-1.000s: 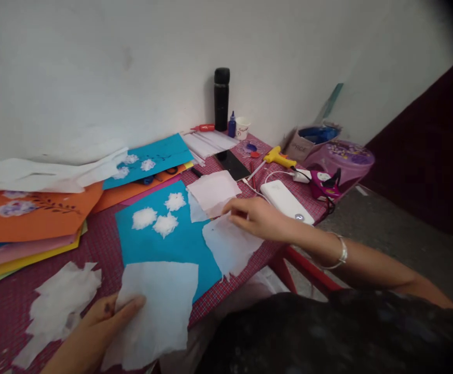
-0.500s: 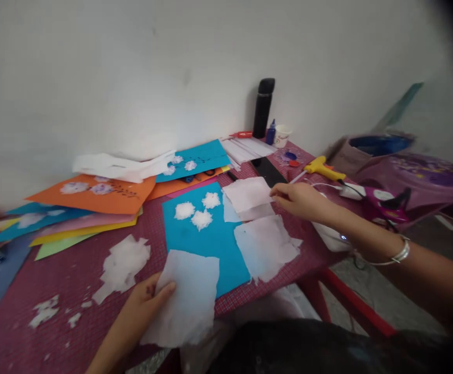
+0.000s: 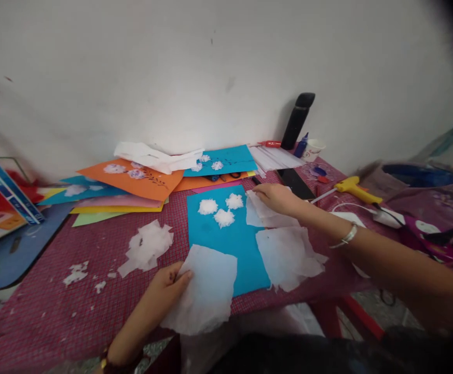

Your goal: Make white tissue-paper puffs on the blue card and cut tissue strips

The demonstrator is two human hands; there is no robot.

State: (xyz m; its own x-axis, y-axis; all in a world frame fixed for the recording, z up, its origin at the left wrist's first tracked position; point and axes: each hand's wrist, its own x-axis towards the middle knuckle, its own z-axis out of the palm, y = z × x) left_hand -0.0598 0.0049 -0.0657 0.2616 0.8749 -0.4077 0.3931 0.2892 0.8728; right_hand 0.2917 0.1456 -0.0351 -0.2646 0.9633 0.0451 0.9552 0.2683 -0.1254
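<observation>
**Tissue sheets around the blue card**

A white tissue sheet (image 3: 206,288) is lying flat, overlapping the blue card's (image 3: 230,244) near left corner. Another thin tissue piece (image 3: 263,213) is lying crumpled against the card's far right edge, slightly overlapping it.

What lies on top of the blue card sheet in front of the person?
On the blue card sheet sit three white tissue tufts. A tissue sheet under the left hand overlaps its near corner, and another tissue sheet overlaps its right edge. What those cover is hidden.
</observation>
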